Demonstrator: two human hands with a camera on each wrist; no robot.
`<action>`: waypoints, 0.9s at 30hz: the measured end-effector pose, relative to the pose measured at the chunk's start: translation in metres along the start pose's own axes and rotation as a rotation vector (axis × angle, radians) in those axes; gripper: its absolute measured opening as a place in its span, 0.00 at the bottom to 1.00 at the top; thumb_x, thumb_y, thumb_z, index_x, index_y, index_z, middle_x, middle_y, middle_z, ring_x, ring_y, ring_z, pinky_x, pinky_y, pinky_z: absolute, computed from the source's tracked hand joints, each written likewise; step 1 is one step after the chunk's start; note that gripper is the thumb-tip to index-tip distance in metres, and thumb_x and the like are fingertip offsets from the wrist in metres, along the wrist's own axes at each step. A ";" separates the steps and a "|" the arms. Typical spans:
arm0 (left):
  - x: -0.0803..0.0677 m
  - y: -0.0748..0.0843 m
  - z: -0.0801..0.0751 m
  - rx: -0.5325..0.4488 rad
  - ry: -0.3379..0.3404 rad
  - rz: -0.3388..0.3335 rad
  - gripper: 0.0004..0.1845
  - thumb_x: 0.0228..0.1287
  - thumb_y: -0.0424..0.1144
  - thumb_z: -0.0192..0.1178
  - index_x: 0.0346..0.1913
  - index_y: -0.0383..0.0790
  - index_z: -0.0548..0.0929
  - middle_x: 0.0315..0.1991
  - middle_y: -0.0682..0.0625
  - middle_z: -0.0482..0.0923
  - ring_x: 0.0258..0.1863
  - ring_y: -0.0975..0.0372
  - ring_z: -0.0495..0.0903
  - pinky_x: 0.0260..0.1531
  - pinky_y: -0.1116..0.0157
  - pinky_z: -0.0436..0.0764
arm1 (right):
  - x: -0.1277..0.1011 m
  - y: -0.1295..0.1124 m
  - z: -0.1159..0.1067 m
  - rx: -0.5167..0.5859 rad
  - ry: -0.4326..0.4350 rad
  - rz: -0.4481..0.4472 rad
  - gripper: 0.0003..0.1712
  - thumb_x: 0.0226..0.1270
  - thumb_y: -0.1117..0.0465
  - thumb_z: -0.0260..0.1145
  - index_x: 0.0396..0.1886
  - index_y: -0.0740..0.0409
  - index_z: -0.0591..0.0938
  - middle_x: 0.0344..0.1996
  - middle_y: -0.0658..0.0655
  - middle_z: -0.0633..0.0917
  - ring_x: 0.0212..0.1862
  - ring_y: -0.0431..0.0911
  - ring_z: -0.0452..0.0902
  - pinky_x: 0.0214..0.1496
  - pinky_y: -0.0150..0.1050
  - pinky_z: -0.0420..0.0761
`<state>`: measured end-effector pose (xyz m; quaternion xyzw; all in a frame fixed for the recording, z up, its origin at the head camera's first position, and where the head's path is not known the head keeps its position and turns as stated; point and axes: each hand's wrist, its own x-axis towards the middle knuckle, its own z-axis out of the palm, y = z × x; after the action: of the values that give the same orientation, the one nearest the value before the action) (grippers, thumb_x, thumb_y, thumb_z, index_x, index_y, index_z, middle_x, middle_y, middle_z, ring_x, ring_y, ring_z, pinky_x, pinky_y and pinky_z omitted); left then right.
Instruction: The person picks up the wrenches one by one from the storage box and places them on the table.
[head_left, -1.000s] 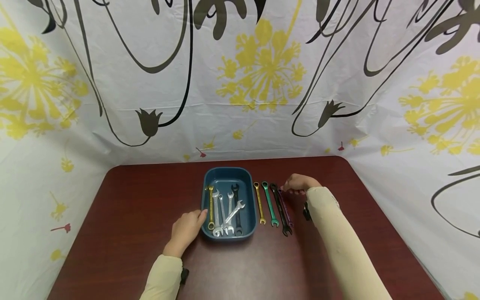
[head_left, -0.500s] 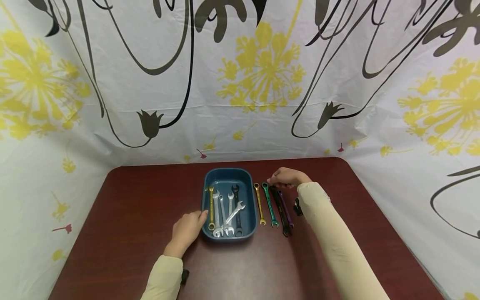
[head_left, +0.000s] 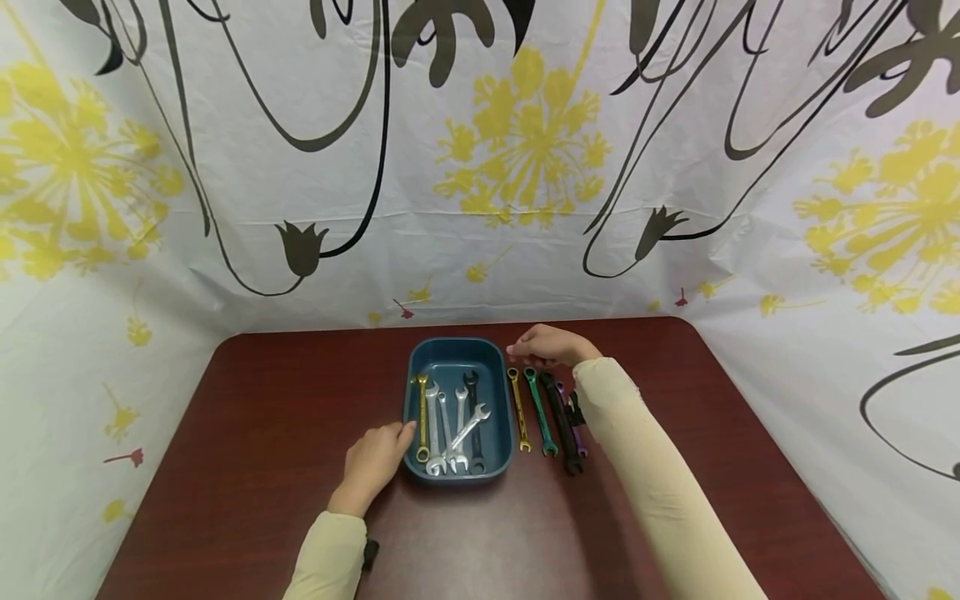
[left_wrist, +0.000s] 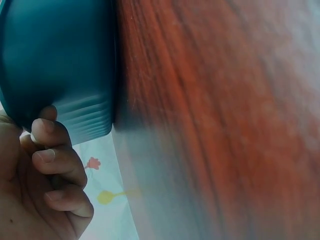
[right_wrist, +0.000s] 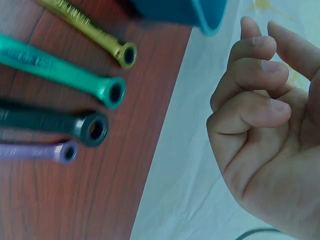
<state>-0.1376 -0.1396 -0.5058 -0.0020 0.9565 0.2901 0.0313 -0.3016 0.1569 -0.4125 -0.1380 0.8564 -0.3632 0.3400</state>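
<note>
At three o'clock of the rectangular blue plastic tray [head_left: 450, 360]: gold metal wrench [head_left: 519, 410] — likely stiff, slick; pinch mid-shank. Right grip [head_left: 550, 344] apart, empty; left grip [head_left: 375, 456] clamped on tray, eight o'clock.

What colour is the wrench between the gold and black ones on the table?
Green; that wrench shows best in the right wrist view.

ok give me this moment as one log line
left grip: holds blue tray | right grip: empty | inside tray: several wrenches | right of tray: gold wrench, green wrench, black wrench, purple wrench
</note>
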 end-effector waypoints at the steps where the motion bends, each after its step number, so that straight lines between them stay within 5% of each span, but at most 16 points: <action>1: 0.000 0.000 0.000 0.000 0.000 -0.001 0.24 0.74 0.53 0.47 0.19 0.46 0.69 0.15 0.53 0.61 0.15 0.62 0.61 0.20 0.65 0.59 | 0.002 -0.003 0.002 -0.003 -0.004 -0.008 0.22 0.75 0.51 0.54 0.22 0.58 0.77 0.14 0.52 0.66 0.17 0.44 0.55 0.24 0.39 0.62; 8: 0.000 0.000 -0.001 -0.008 -0.005 -0.012 0.24 0.74 0.53 0.47 0.19 0.46 0.69 0.15 0.52 0.61 0.15 0.61 0.61 0.19 0.65 0.59 | 0.018 -0.019 0.021 0.066 0.009 -0.038 0.19 0.75 0.51 0.54 0.37 0.61 0.82 0.16 0.51 0.67 0.18 0.43 0.56 0.23 0.38 0.61; 18: 0.001 0.001 0.000 -0.002 -0.015 -0.028 0.23 0.74 0.53 0.47 0.21 0.46 0.70 0.16 0.52 0.61 0.16 0.61 0.63 0.21 0.64 0.60 | 0.033 -0.031 0.043 0.117 -0.008 -0.053 0.22 0.70 0.52 0.61 0.16 0.54 0.74 0.13 0.49 0.64 0.17 0.44 0.54 0.24 0.40 0.59; 27: 0.001 0.000 0.001 0.000 -0.008 -0.014 0.23 0.74 0.53 0.46 0.21 0.46 0.71 0.16 0.53 0.61 0.16 0.61 0.63 0.20 0.64 0.60 | 0.043 -0.040 0.062 0.122 0.005 -0.059 0.20 0.68 0.51 0.63 0.17 0.54 0.77 0.13 0.48 0.65 0.16 0.41 0.57 0.27 0.41 0.60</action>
<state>-0.1388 -0.1395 -0.5065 -0.0076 0.9562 0.2902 0.0373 -0.2911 0.0758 -0.4357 -0.1411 0.8292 -0.4248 0.3349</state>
